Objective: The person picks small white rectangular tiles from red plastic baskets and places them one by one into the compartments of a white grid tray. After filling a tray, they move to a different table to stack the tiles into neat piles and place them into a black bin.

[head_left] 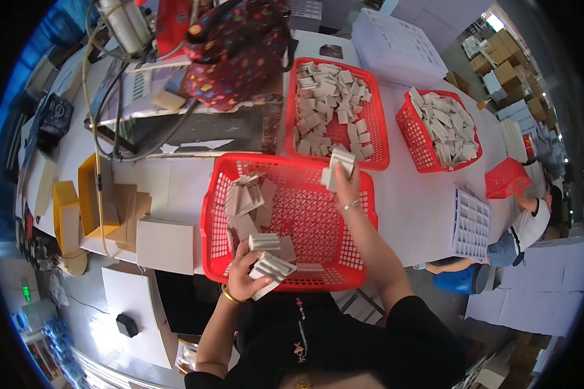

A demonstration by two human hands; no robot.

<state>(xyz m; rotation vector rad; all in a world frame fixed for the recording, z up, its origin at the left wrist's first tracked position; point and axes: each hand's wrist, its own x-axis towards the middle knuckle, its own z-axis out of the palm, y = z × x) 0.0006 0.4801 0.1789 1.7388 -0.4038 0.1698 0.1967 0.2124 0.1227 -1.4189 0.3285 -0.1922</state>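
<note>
My left hand (240, 280) is closed around a stack of small off-white grooved pieces (272, 268) over the near left corner of a large red plastic basket (308, 207). More flat pale pieces (245, 196) lie in a heap along the left side inside this basket. At its far right, above the rim, my right hand (349, 189) grips another small bunch of the off-white pieces (339, 166). Just beyond stands a second red basket (379, 133), its floor scattered with many similar pieces (324, 97). What exactly the pieces are I cannot tell.
A smaller red basket (416, 139) heaped with pale pieces stands to the right, near a white compartmented tray (471, 223). At the upper left are a patterned bag (233, 61), a hose and yellow bins (97, 201). A person (529, 227) sits at the right holding a red basket.
</note>
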